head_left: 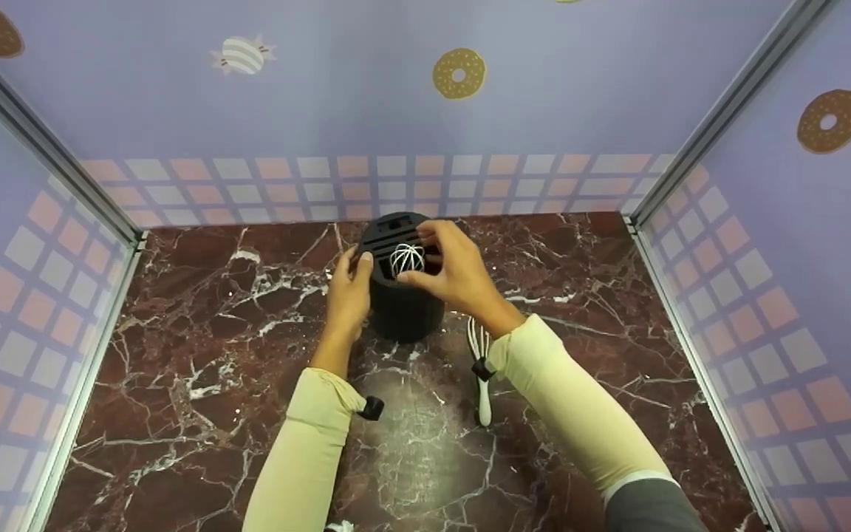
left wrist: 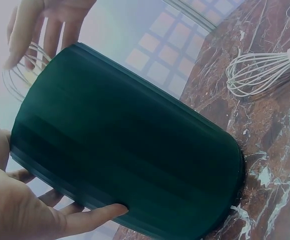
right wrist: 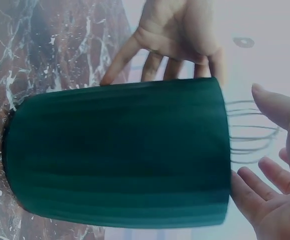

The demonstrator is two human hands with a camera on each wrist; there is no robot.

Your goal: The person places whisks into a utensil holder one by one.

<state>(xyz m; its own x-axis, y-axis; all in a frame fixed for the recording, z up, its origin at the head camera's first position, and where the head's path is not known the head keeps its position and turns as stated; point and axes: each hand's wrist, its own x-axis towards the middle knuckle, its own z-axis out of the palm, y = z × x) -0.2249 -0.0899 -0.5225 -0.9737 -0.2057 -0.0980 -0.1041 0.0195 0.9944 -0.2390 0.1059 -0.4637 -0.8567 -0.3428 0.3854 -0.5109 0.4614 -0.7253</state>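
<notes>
A dark cylindrical utensil holder (head_left: 405,314) with slots in its top stands upright; it looks dark green in the wrist views. One whisk's wire head (head_left: 407,259) sticks up from an opening in the holder, its handle hidden inside. My left hand (head_left: 349,294) rests its fingertips against the holder's left side, with the thumb near the rim. Spread around the wire head are the thumb and fingers of my right hand (head_left: 455,270); in the right wrist view the wires (right wrist: 252,132) lie between them without a plain pinch.
A second whisk (head_left: 484,399) with a pale handle lies on the red marble-patterned table (head_left: 233,414), by my right forearm. Patterned walls (head_left: 366,111) enclose the back and both sides.
</notes>
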